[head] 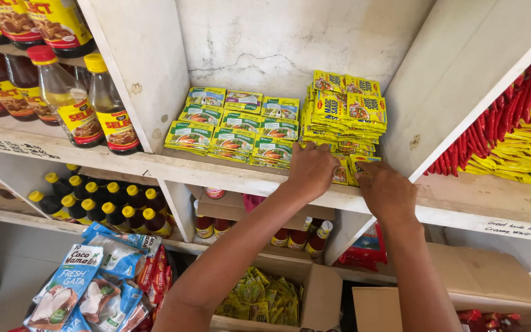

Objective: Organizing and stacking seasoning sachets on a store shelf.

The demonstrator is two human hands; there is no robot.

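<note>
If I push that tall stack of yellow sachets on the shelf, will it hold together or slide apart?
The yellow sachets look thin and flat, so probably light and floppy. Their stack is tall with uneven edges, so a push would likely shear it. Both hands, left and right, are at its base, where the bottom packets may slip out.

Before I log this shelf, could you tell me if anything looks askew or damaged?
The back wall has a crack running across its plaster. The yellow sachets sit in an uneven, slightly fanned stack, while the green sachets lie in neat rows. Nothing looks spilled.

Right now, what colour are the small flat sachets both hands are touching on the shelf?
Yellow sachets with red accents, clearest in the head view.
</note>
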